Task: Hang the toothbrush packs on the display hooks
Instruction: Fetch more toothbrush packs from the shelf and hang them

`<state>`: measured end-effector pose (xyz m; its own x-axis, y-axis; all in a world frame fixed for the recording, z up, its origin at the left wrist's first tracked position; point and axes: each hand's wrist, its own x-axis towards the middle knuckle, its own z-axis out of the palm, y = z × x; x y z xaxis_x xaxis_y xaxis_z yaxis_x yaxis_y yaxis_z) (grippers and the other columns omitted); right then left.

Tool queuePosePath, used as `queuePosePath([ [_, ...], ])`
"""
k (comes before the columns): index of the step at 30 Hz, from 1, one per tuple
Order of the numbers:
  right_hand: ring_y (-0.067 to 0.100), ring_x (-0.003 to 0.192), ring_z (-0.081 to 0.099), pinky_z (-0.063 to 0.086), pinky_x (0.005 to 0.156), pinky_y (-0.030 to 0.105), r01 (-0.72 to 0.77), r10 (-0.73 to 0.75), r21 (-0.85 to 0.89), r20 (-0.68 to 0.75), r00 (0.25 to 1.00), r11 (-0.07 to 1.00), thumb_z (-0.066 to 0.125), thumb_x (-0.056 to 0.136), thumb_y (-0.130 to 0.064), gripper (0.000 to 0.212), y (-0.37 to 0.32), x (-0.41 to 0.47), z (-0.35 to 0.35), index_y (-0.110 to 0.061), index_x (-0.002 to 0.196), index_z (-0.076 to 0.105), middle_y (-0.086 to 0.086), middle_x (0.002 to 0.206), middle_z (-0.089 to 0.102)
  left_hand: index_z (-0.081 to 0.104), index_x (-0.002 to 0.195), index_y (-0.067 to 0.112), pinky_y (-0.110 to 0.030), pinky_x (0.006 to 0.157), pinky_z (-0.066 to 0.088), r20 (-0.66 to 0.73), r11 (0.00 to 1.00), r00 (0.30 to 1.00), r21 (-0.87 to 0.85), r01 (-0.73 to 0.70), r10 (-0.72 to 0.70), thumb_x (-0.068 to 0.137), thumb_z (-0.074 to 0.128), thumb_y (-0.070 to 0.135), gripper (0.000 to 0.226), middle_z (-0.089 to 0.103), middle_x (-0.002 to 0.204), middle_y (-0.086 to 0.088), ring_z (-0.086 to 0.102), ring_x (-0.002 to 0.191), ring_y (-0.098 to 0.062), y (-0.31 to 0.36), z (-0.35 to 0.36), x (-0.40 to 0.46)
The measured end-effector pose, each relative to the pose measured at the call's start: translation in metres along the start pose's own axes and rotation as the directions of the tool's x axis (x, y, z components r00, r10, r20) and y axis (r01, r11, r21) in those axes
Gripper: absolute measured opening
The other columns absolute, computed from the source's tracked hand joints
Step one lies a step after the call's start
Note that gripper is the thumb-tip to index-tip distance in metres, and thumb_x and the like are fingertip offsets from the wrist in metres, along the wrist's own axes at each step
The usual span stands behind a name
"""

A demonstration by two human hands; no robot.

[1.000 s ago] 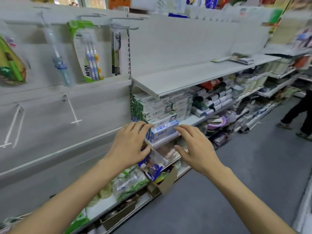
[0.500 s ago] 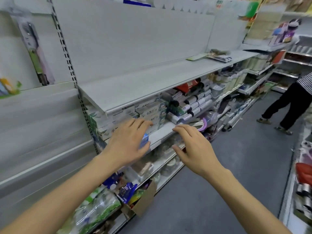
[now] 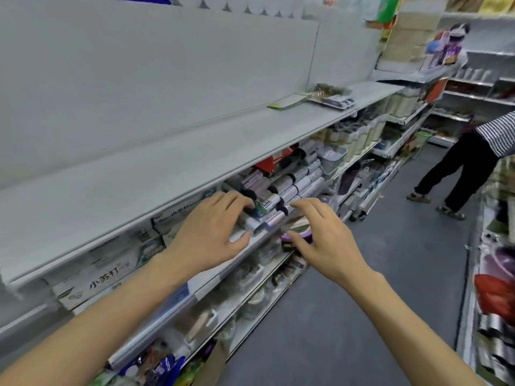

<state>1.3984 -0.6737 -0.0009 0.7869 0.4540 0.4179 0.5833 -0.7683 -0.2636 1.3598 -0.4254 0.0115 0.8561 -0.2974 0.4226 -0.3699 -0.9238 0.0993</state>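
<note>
1. My left hand (image 3: pixel 211 235) and right hand (image 3: pixel 323 238) extend palm-down, fingers relaxed, holding nothing.
2. Both hover over the shelf (image 3: pixel 139 176) stock.
3. No toothbrush packs visible; grey aisle floor (image 3: pixel 348 316) right.

Pale grey shelf (image 3: pixel 172 151), dark grey floor (image 3: pixel 362 288), black-and-white striped shirt (image 3: pixel 498 132), black trousers (image 3: pixel 457 168)

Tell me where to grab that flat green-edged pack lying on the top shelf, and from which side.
Take the flat green-edged pack by its near end, which points toward the shelf's front edge. It lies flat, so come from the aisle side, probably sliding fingers under that end with the thumb on top. Both the left hand and right hand are empty; the right looks nearer. The pack is blurred, so any hang hole can't be made out.
</note>
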Motion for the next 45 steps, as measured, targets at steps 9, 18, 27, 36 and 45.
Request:
queuePosePath([
  [9, 0.016, 0.129, 0.047, 0.047, 0.1, 0.036, 0.097, -0.099, 0.065, 0.026, 0.995, 0.993, 0.062, 0.094, -0.039, 0.05, 0.138, 0.108, 0.012, -0.021, 0.138, 0.047, -0.005, 0.141, 0.05, 0.053, 0.127, 0.025, -0.032, 0.099, 0.043, -0.015, 1.0, 1.0, -0.014, -0.009, 0.008, 0.085, 0.059, 0.04, 0.045, 0.056, 0.127, 0.007, 0.051, 0.116, -0.014, -0.001, 0.058, 0.141],
  [18, 0.015, 0.125, 0.049, 0.046, 0.097, 0.032, 0.285, -0.296, 0.145, 0.058, 0.953, 0.947, 0.064, 0.093, -0.038, 0.049, 0.277, 0.226, 0.009, -0.021, 0.136, 0.048, -0.005, 0.136, 0.053, 0.052, 0.126, 0.026, -0.029, 0.093, 0.042, -0.073, 0.992, 0.99, -0.013, 0.123, -0.123, 0.086, 0.062, 0.037, 0.042, 0.055, 0.122, 0.01, 0.05, 0.11, -0.011, -0.001, 0.109, 0.276],
  [27, 0.018, 0.124, 0.049, 0.047, 0.098, 0.037, 0.382, -0.395, 0.163, 0.052, 0.917, 0.91, 0.065, 0.091, -0.037, 0.05, 0.357, 0.322, 0.028, -0.019, 0.135, 0.049, -0.003, 0.134, 0.054, 0.051, 0.131, 0.024, -0.031, 0.095, 0.043, -0.062, 0.977, 0.976, 0.039, 0.209, -0.207, 0.087, 0.055, 0.042, 0.047, 0.054, 0.128, 0.007, 0.05, 0.114, -0.014, -0.024, 0.134, 0.377],
  [36, 0.018, 0.126, 0.046, 0.044, 0.096, 0.034, 0.356, -0.358, 0.134, -0.013, 0.934, 0.925, 0.062, 0.095, -0.035, 0.046, 0.426, 0.419, 0.048, -0.02, 0.136, 0.049, -0.002, 0.137, 0.052, 0.045, 0.138, 0.025, -0.036, 0.09, 0.047, -0.058, 0.956, 0.973, 0.182, 0.231, -0.224, 0.091, 0.058, 0.039, 0.05, 0.05, 0.134, 0.004, 0.051, 0.116, -0.021, -0.096, 0.172, 0.509],
  [45, 0.025, 0.124, 0.046, 0.039, 0.095, 0.033, 0.132, -0.118, 0.107, -0.126, 0.985, 0.985, 0.064, 0.094, -0.023, 0.042, 0.516, 0.508, 0.029, -0.015, 0.134, 0.054, 0.003, 0.133, 0.055, 0.035, 0.148, 0.027, -0.041, 0.089, 0.05, 0.021, 0.904, 0.936, 0.267, 0.334, -0.353, 0.092, 0.056, 0.041, 0.061, 0.043, 0.147, 0.003, 0.049, 0.124, -0.025, -0.147, 0.216, 0.631],
])
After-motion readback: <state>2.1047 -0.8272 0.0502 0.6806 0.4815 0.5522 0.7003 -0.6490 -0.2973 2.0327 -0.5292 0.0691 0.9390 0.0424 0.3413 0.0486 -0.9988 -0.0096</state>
